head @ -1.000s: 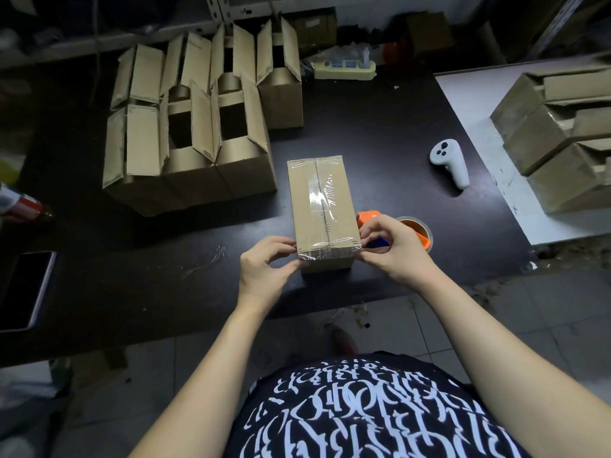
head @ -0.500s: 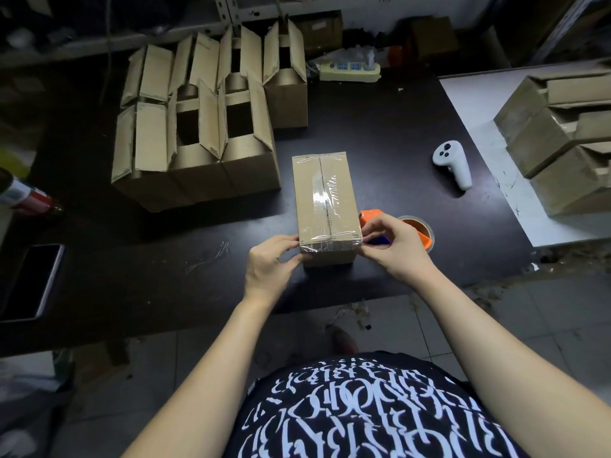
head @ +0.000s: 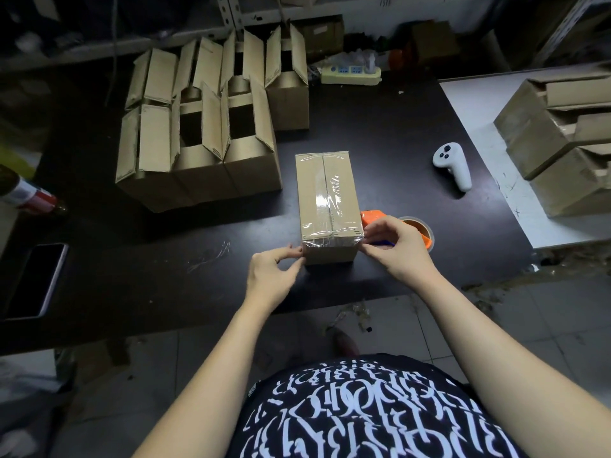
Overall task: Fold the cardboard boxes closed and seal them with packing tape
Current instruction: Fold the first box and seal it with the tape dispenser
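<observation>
A closed cardboard box (head: 325,190) stands near the front edge of the dark table (head: 165,266), with clear tape along its top seam and across both ends. My left hand (head: 272,276) touches the box's near left corner with its fingertips. My right hand (head: 396,247) presses fingertips against the near right corner, where the tape wraps down. An orange tape dispenser (head: 413,228) with its roll lies just right of the box, partly hidden behind my right hand. Several boxes with raised flaps (head: 205,140) stand at the back left.
A white controller (head: 453,165) lies to the right. Folded boxes (head: 562,140) are stacked on a white surface at far right. A phone (head: 36,279) and a can (head: 26,196) lie at the left. A power strip (head: 350,74) sits at the back.
Both hands have slid down from the box's top edge to its near lower corners, left hand lower and further back. The box has stayed in place.
</observation>
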